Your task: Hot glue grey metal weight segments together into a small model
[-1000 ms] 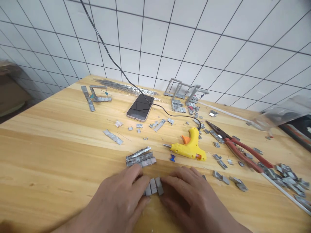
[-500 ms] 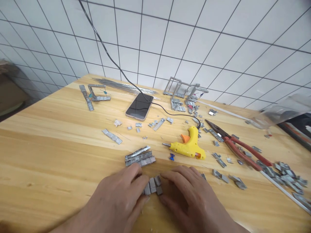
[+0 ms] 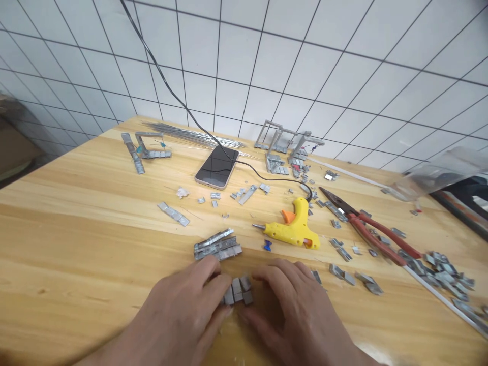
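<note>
Near the table's front, my left hand point(image 3: 190, 305) pinches a short row of folded grey metal clips point(image 3: 237, 291) between thumb and fingers; its left end is hidden under them. Just right of that row, my right hand point(image 3: 301, 300) has thumb and fingers curved but apart, with a small gap to the clips. Beyond my left fingertips lies a bundle of longer grey metal strips point(image 3: 217, 245). A small blue piece point(image 3: 267, 245) rests below the nozzle of a yellow glue gun point(image 3: 293, 229).
Red-handled pliers point(image 3: 366, 229) and scattered clips point(image 3: 446, 274) lie to the right. Farther back are a phone point(image 3: 217, 166) with a black cable point(image 3: 263, 175) across it, thin metal rods point(image 3: 190, 134) and small metal frames point(image 3: 278, 147). A tiled wall point(image 3: 236, 61) stands behind.
My right hand's thumb has drawn slightly away from the clip row, toward me. The left hand keeps its pinch. The whole view has shifted slightly.
</note>
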A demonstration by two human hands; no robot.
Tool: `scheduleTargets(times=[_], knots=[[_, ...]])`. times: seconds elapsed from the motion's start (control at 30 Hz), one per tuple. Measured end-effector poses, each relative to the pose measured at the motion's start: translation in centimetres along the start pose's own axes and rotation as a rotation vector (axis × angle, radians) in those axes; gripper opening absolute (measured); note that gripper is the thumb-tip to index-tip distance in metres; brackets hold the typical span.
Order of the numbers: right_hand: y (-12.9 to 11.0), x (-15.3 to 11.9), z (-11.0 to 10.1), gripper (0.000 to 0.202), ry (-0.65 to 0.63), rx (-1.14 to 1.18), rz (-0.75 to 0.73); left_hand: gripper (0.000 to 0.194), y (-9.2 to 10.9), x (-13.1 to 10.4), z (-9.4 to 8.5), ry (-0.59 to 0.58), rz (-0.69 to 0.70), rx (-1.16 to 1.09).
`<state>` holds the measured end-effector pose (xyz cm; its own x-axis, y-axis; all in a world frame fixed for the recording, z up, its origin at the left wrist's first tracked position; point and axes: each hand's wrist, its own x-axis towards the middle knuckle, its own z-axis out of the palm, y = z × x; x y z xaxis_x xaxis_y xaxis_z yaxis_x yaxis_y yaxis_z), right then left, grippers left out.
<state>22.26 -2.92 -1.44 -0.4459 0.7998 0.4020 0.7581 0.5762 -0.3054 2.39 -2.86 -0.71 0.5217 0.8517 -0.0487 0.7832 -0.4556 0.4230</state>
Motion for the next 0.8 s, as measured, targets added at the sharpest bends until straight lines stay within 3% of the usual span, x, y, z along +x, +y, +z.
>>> scheduleTargets(times=[0.37,0.6,0.8], knots=[[0.5,-0.1,-0.7,0.01,-0.143,0.077,-0.017,0.02,0.1,0.0,0.0,-0.018,-0.016,-0.002],[0.9,-0.1,-0.7,0.012,-0.154,0.152,-0.044,0.019,0.0,0.1,0.0,0.071,0.007,-0.026],[1.3,0.3,-0.7,0.02,-0.173,0.153,0.023,0.023,-0.3,0.1,0.0,-0.041,0.02,-0.008]])
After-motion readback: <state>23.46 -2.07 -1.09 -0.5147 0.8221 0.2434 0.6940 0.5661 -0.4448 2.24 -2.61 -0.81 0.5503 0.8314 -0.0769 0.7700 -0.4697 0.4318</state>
